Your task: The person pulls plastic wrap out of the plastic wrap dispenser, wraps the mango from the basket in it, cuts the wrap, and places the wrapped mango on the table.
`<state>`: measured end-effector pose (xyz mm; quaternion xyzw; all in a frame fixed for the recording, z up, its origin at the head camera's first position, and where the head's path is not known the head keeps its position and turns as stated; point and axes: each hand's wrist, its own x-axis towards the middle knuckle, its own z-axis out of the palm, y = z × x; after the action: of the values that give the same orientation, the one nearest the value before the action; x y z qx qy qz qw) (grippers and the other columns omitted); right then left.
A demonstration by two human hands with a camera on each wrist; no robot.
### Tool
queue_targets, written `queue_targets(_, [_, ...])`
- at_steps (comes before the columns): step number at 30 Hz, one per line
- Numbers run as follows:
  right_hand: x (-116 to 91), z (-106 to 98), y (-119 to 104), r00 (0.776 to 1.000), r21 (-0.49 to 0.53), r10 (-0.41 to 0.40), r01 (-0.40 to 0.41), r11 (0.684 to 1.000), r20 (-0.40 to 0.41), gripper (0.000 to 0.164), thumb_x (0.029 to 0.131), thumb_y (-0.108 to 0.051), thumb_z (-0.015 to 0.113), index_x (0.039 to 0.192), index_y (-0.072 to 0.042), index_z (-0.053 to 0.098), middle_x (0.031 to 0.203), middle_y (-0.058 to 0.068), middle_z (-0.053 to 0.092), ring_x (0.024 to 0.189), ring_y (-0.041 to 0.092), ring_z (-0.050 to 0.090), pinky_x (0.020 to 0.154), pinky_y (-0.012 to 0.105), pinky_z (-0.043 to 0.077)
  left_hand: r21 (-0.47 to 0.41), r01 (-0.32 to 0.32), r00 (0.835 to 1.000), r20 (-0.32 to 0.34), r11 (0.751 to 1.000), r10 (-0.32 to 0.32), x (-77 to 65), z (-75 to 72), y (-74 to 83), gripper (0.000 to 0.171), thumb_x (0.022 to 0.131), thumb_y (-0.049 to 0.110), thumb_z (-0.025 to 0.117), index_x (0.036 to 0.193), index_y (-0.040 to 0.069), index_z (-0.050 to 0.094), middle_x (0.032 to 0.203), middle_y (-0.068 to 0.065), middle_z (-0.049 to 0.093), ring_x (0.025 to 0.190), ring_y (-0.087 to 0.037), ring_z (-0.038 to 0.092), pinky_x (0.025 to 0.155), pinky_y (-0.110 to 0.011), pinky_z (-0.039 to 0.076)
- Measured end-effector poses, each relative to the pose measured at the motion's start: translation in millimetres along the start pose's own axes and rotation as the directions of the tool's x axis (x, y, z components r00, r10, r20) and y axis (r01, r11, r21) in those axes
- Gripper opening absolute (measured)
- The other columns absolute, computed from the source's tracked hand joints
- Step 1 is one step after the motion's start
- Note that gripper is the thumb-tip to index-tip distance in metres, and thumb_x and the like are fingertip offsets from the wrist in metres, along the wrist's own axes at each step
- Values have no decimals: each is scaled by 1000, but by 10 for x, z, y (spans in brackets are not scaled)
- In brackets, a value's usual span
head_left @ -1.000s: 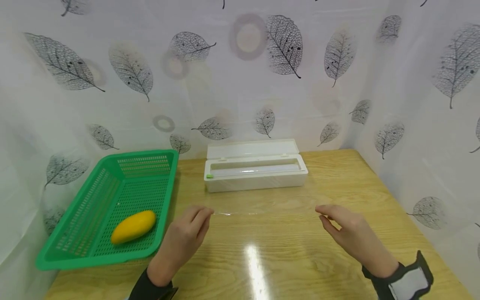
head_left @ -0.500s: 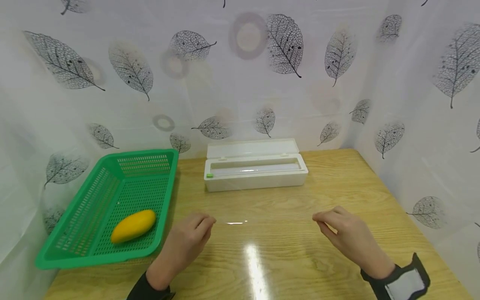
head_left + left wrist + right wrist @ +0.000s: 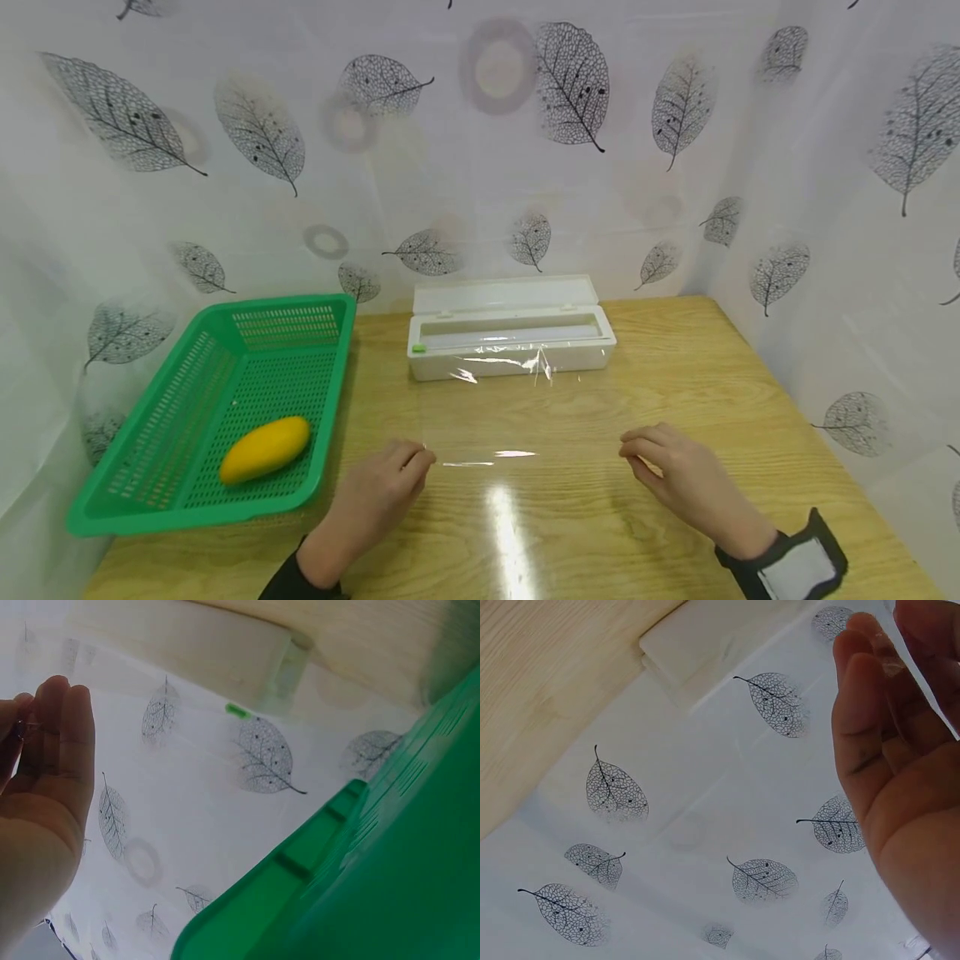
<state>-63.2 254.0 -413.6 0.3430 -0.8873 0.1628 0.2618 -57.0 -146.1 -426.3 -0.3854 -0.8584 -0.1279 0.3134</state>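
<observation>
A clear sheet of plastic wrap stretches between my hands and runs back to the white dispenser box, whose lid stands up. Inside the box lies the wrap roll; a small green piece sits at its left end. My left hand pinches the near left corner of the wrap between thumb and fingers. At the near right corner my right hand pinches it too. In the right wrist view a bit of crumpled wrap shows between the fingers.
To the left stands a green plastic basket with a yellow mango-like fruit in it. A leaf-patterned white curtain hangs behind and to the right of the wooden table.
Both hands have come nearer to me, drawing the wrap out from the box. Bright glints now show on the wrap in front of the box. Basket and fruit stay in place.
</observation>
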Motion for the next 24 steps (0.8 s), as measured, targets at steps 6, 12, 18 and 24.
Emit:
queue_targets(6, [-30, 81, 21, 999, 16, -8, 8, 1000, 32, 63, 104, -48, 24, 83, -13, 72, 93, -1, 67, 80, 15, 64, 61, 25, 54, 0, 8, 999, 44, 1000, -8, -76, 69, -6, 9, 96, 5, 55, 92, 7, 64, 90, -2, 64, 76, -15, 62, 56, -24, 53])
queue_targets(12, [-71, 135, 35, 996, 40, 5, -9, 999, 84, 12, 92, -22, 73, 84, -14, 73, 88, -6, 60, 76, 9, 58, 57, 19, 49, 31, -14, 997, 72, 999, 12, -127, 124, -7, 9, 83, 2, 66, 91, 7, 64, 90, -3, 65, 76, -17, 63, 57, -25, 54])
queue_targets(18, [-98, 169, 39, 987, 25, 61, -65, 998, 151, 28, 67, 1, 87, 85, -16, 73, 87, -8, 60, 74, 7, 58, 56, 20, 49, 42, -35, 995, 99, 999, 30, -139, 153, 22, 26, 70, -6, 74, 91, 6, 64, 91, -5, 64, 76, -16, 62, 57, -24, 53])
queue_targets(24, [-111, 191, 51, 982, 18, 95, -99, 995, 163, 26, 69, 0, 86, 84, -17, 73, 87, -9, 61, 75, 6, 59, 57, 20, 49, 53, -47, 993, 114, 998, 41, -145, 181, 33, 28, 69, -9, 73, 91, 6, 64, 91, -5, 62, 76, -17, 60, 58, -23, 52])
